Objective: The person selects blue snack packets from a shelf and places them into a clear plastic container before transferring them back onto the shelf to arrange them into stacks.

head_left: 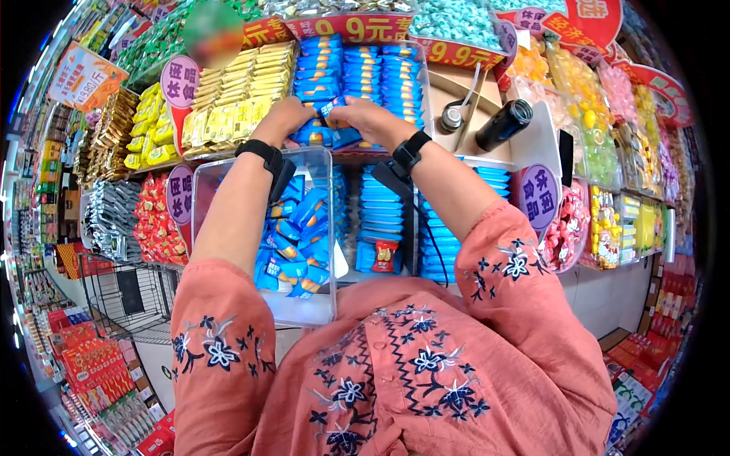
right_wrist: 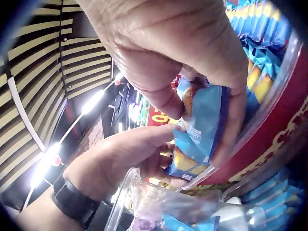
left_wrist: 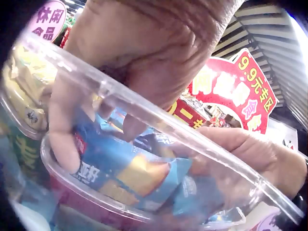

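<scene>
Both hands are at the front of a clear bin (head_left: 426,99) stacked with rows of blue biscuit packets (head_left: 361,76). My left hand (head_left: 284,119) grips a blue packet (left_wrist: 130,175), its fingers curled about it behind clear plastic in the left wrist view. With thumb and fingers, my right hand (head_left: 371,120) pinches another blue packet (right_wrist: 204,118), close beside the left one. Below the forearms stands a clear plastic box (head_left: 310,308) with loose blue packets (head_left: 289,243) inside.
Yellow packets (head_left: 239,91) fill the bin on the left. To the right are a black bottle (head_left: 503,125) and a small lidded container (head_left: 452,118) on a shelf. Stacked blue packets (head_left: 380,209) lie lower down, and a wire cart (head_left: 129,296) stands at lower left.
</scene>
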`<action>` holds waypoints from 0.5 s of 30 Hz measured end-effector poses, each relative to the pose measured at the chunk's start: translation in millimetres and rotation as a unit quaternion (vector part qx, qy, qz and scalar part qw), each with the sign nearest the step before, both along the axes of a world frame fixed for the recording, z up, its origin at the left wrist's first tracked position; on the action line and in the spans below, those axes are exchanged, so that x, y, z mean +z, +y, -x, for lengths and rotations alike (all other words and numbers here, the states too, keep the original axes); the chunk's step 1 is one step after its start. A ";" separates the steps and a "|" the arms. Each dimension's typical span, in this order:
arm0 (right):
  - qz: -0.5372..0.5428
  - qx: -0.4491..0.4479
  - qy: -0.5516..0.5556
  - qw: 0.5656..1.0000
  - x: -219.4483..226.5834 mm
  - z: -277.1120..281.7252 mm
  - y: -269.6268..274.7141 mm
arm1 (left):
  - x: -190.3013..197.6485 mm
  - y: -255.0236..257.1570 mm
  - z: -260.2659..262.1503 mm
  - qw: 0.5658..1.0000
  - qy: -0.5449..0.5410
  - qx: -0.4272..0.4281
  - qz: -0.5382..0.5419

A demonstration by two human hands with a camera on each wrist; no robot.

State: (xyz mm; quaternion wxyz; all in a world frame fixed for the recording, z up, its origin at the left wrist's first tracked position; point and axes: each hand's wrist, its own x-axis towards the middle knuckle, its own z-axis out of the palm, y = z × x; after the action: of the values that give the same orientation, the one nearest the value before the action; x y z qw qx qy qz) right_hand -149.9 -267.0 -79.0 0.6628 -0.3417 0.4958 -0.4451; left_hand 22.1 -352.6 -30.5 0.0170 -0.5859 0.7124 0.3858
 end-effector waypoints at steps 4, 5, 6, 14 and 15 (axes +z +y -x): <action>0.021 -0.026 -0.028 0.999 1.4 0.8 7.4 | -0.7 2.1 -3.6 0.999 0.022 -0.033 0.030; 0.033 -0.027 -0.034 0.999 1.0 0.8 11.3 | -4.6 0.6 -5.9 0.998 0.029 -0.037 0.046; 0.044 -0.027 -0.039 0.998 3.0 0.2 16.2 | -4.0 2.6 -6.9 0.997 0.037 -0.042 0.060; 0.088 -0.040 0.059 0.994 51.7 10.2 33.7 | 34.4 20.3 -10.1 0.990 0.129 -0.005 0.056; 0.105 -0.042 0.062 0.992 57.3 10.8 36.2 | 43.0 25.4 -9.4 0.990 0.128 -0.002 0.055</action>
State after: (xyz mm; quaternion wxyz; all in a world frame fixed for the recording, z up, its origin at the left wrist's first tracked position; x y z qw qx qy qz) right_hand -160.7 -230.8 -21.7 0.5723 -0.4151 0.5002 -0.5000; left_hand 31.5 -327.2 12.5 -0.1057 -0.5305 0.7298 0.4181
